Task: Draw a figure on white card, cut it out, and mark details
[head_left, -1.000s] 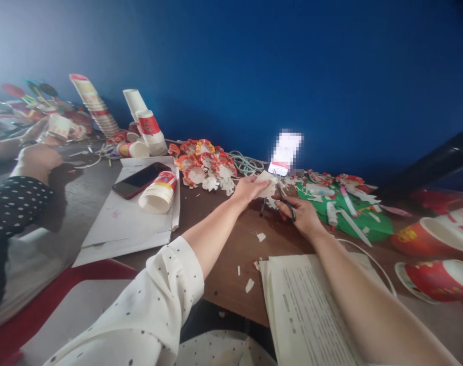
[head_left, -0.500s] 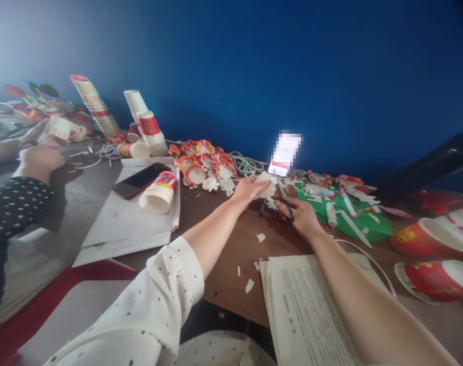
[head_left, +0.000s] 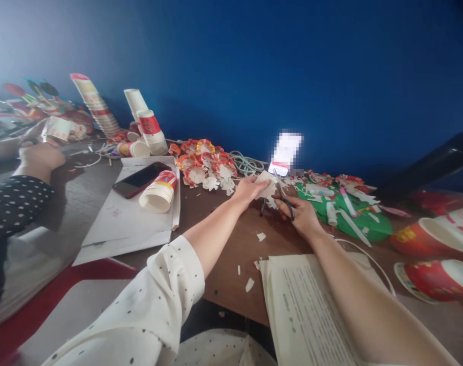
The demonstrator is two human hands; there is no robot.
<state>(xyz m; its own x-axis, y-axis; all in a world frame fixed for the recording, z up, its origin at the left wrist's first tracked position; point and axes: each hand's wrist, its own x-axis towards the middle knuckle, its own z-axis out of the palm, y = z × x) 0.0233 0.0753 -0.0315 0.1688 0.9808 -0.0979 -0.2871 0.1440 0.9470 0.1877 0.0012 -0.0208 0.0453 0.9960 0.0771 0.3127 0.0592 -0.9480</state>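
In the middle of the head view, my left hand (head_left: pixel 250 190) pinches a white paper piece (head_left: pixel 266 186) with a jagged lower edge. My right hand (head_left: pixel 302 213) grips black-handled scissors (head_left: pixel 286 203), fingers wrapped round the loops. The scissor blades point up and away, right beside the paper; whether they touch it I cannot tell. Just left of my hands lies a pile of red and white cut paper-cup flowers (head_left: pixel 208 165). Behind the paper, a lit phone (head_left: pixel 285 152) leans near the blue wall, its screen blurred out.
A green sheet (head_left: pixel 376 223) with glue sticks, a marker and scraps lies right. Printed papers (head_left: pixel 296 300) are under my right forearm. Left are a dark phone (head_left: pixel 142 179), stacked cups (head_left: pixel 158 192) on a white folder (head_left: pixel 117 236), taller cup stacks (head_left: pixel 96 107) and another person's hand (head_left: pixel 42 158).
My hands, the paper and the scissors keep almost the same place. At the far left, the other person's hands and the cup piece in them have shifted slightly.
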